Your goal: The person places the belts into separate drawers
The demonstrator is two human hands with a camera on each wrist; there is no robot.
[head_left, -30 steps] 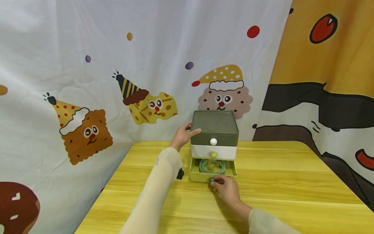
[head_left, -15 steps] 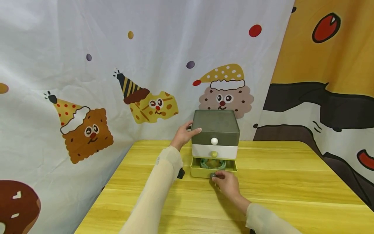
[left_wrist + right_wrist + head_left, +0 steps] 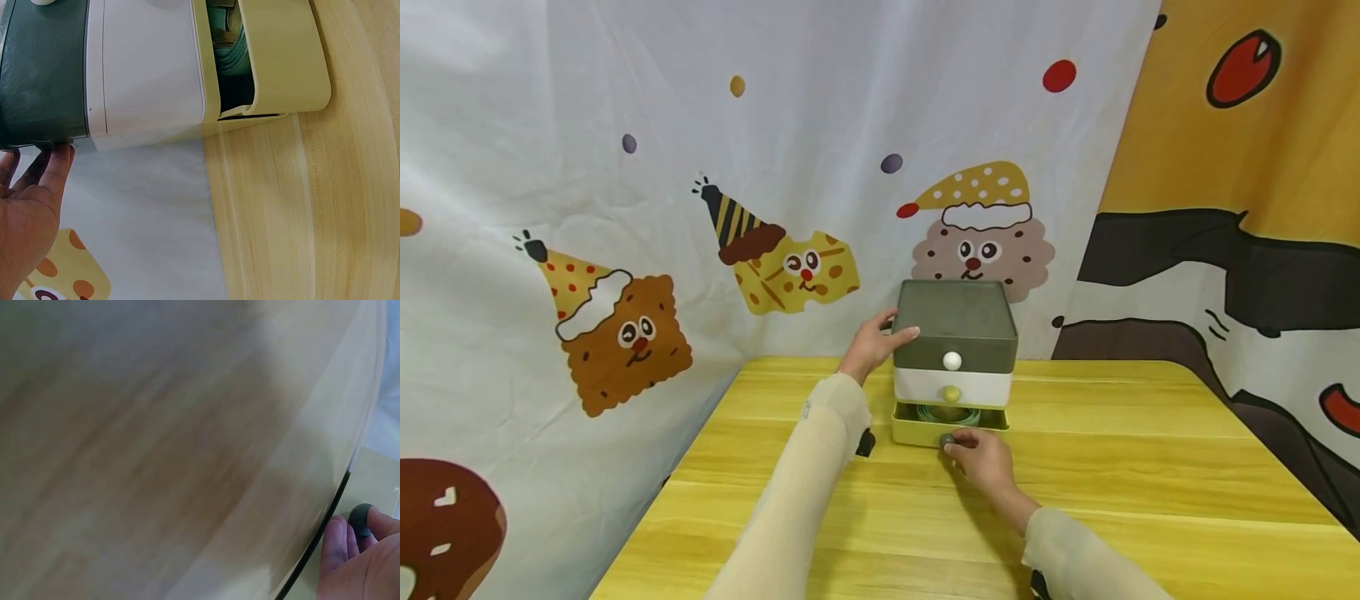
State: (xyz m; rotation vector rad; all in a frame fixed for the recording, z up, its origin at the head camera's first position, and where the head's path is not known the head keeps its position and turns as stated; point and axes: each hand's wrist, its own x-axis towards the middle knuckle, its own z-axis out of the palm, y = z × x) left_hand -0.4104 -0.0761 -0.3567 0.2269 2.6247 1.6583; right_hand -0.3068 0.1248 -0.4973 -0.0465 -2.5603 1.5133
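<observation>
A small three-tier drawer box stands at the table's back, with a dark green top tier [image 3: 951, 308], a white middle tier [image 3: 934, 387] and a yellow-green bottom drawer [image 3: 913, 432] partly pulled out. Inside that drawer lies a coiled green strap or belt [image 3: 232, 57], partly hidden by the tier above. My left hand [image 3: 872, 343] rests against the left side of the top tier; its fingers look fairly straight in the left wrist view, and the thumb lies at the front corner. My right hand [image 3: 987, 462] pinches the dark grey knob [image 3: 360, 520] of the bottom drawer between thumb and fingers.
The wood-grain table [image 3: 1112, 467] extends around the box on both sides and in front. A white knob [image 3: 952, 361] and a yellow-green knob [image 3: 951, 394] stick out from the upper tiers. Close behind hangs a cartoon-printed cloth [image 3: 820, 108].
The bottom drawer has slid inward, away from me, with my right hand still on its knob. Less of the green coil shows now. My left hand has kept its place on the box.
</observation>
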